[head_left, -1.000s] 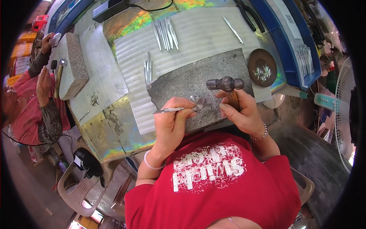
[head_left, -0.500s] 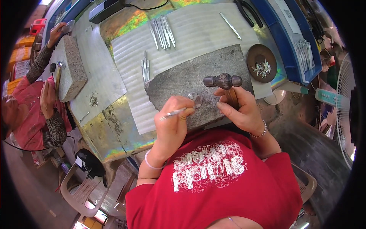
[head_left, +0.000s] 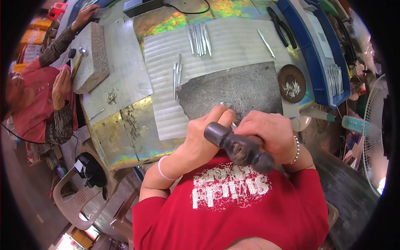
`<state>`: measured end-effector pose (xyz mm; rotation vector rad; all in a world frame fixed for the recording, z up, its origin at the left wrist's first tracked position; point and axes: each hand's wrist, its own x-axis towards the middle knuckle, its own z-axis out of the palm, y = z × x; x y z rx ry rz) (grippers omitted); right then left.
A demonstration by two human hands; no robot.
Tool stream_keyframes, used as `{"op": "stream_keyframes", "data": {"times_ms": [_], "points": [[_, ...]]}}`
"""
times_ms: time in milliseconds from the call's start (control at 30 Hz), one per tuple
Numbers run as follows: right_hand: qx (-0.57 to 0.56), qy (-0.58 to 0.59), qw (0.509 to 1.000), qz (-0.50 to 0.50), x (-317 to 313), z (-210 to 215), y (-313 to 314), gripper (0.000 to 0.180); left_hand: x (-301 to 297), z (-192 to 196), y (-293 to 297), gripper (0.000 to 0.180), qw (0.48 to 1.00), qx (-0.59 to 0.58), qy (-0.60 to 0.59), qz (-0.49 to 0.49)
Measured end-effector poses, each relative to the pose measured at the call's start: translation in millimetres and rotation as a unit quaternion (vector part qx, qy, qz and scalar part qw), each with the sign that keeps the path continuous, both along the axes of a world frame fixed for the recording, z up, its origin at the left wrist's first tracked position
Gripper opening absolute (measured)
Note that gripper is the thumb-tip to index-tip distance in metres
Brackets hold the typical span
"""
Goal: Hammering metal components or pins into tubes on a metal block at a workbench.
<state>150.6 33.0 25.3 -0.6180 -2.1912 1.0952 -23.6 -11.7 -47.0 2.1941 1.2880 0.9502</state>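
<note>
My right hand (head_left: 270,132) grips a hammer, its fingers wrapped over the handle. The dark steel hammer head (head_left: 241,149) is raised, large in view and in front of my shirt. My left hand (head_left: 207,135) is closed beside it, over the near edge of a grey stone slab (head_left: 233,85). Its fingers hold a thin silver metal rod, mostly hidden; only a small bright bit shows between the two hands. Another shiny piece (head_left: 224,104) lies on the slab just past my left fingertips; its shape is unclear.
Silver strips (head_left: 200,39) lie in a bunch on white foam sheet (head_left: 162,121), with more (head_left: 177,77) left of the slab. At right are a brown dish (head_left: 287,71) of small silver pieces, pliers (head_left: 282,27) and a blue tray (head_left: 306,46). A person (head_left: 43,93) sits at left behind a granite block (head_left: 92,58).
My hands have come together and nearer to me. The hammer has risen off its place over the slab, and its head has turned. The silver rod is now mostly hidden.
</note>
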Motion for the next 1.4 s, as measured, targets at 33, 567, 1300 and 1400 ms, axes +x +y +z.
{"op": "stream_keyframes", "data": {"times_ms": [33,567,1300,1400], "points": [[0.003,-0.002,1.0,0.005,-1.5,2.0,-0.1,0.031,1.8,10.2,1.5,0.026,0.999,-0.024,-0.032,0.02],[-0.016,-0.152,0.985,-0.074,31.4,60.3,-23.9,0.025,-7.9,0.6,6.1,0.023,0.998,-0.022,-0.049,0.012],[0.145,-0.263,0.954,0.015,31.6,65.5,-27.2,0.046,-6.6,-1.3,-0.8,0.019,0.999,0.02,-0.033,0.019],[0.135,-0.181,0.973,-0.045,31.7,61.1,-29.0,0.048,-6.8,-0.8,5.9,0.018,0.999,0.027,-0.022,0.012]]}}
